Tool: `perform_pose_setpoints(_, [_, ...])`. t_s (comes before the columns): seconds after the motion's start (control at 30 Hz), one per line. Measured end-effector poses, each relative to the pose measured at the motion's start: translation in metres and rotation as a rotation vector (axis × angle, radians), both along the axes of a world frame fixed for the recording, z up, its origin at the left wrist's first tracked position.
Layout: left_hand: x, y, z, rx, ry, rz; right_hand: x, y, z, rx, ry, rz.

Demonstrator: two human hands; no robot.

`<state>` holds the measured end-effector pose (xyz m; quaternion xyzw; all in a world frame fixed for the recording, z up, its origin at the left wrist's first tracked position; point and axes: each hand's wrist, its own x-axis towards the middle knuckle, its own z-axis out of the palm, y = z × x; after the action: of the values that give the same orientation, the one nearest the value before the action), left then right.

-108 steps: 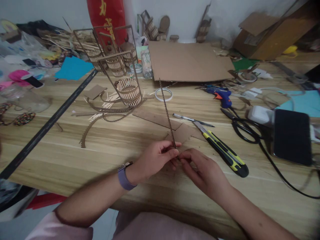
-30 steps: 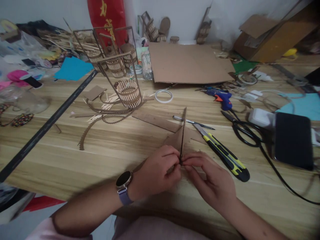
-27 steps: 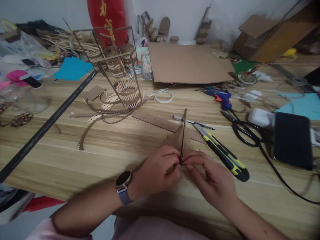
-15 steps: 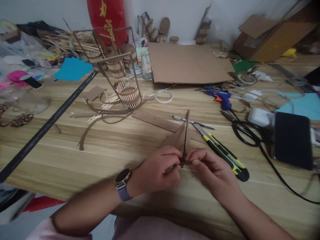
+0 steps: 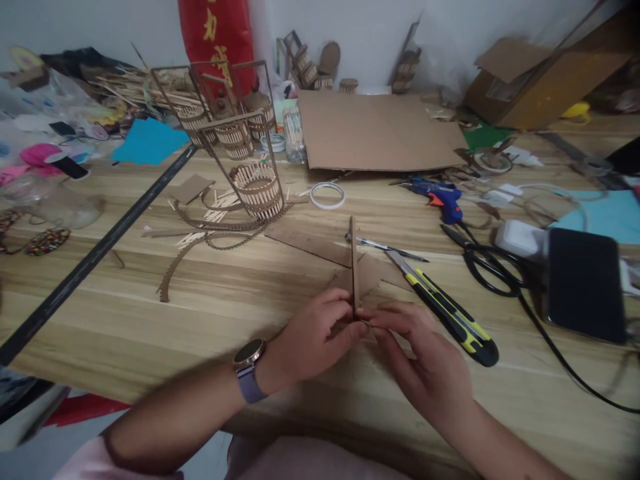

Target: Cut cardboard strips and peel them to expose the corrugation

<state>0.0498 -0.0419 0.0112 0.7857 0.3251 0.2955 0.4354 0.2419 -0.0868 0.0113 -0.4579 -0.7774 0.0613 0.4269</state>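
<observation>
Between my hands a narrow cardboard strip [image 5: 355, 260] points away from me over the table. My left hand [image 5: 320, 337], with a watch [image 5: 249, 353] on its wrist, pinches the strip's near end. My right hand [image 5: 425, 350] has its thumb and fingers closed on the same end; the exact grip is partly hidden by the fingers. Beneath the strip lie flat cardboard pieces [image 5: 370, 273]. Just beyond and to the right are a pen [image 5: 400, 249] and a yellow and black utility knife [image 5: 450, 313] with its blade out.
A small slatted bucket [image 5: 257, 193] with a tall handle stands at centre left, beside curled cardboard strips [image 5: 173, 267]. A white tape ring [image 5: 327, 196], a blue glue gun [image 5: 445, 200], black scissors [image 5: 487, 263] and a phone [image 5: 583, 283] lie farther off. A cardboard sheet [image 5: 380, 133] lies behind.
The strip has swung left and turned, so its broad face shows more. My left thumb has come forward onto its near end, and my right hand has shifted slightly.
</observation>
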Motion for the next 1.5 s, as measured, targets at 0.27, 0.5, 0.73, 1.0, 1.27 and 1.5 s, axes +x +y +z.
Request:
perform_pose_setpoints(0.27, [0.0021,-0.0028,-0.0011,0.038,-0.025,0.04,-0.0022,-0.0011,-0.0033,0.068,-0.094,-0.028])
perform_pose_setpoints(0.5, [0.0011,-0.0024,-0.0018,0.08,-0.023,0.021,0.0014,-0.0013,-0.0013,-0.12,0.066,-0.055])
perform_pose_setpoints(0.73, [-0.0012,-0.001,0.002,0.052,-0.057,-0.047,0.0011,0.0003,-0.0031,-0.3,0.366,-0.091])
perform_pose_setpoints(1.0, [0.0004,0.001,-0.0022,-0.03,0.037,0.028,-0.0007,-0.0032,-0.006,0.019,-0.037,-0.03])
perform_pose_setpoints(1.27, [0.0008,-0.0033,-0.002,0.081,-0.028,0.053,-0.001,-0.0058,-0.0054,-0.05,0.038,-0.062])
perform_pose_setpoints(1.5, [-0.0008,-0.0032,0.0011,0.105,-0.076,0.032,0.0006,-0.0079,-0.0037,-0.207,0.234,-0.115])
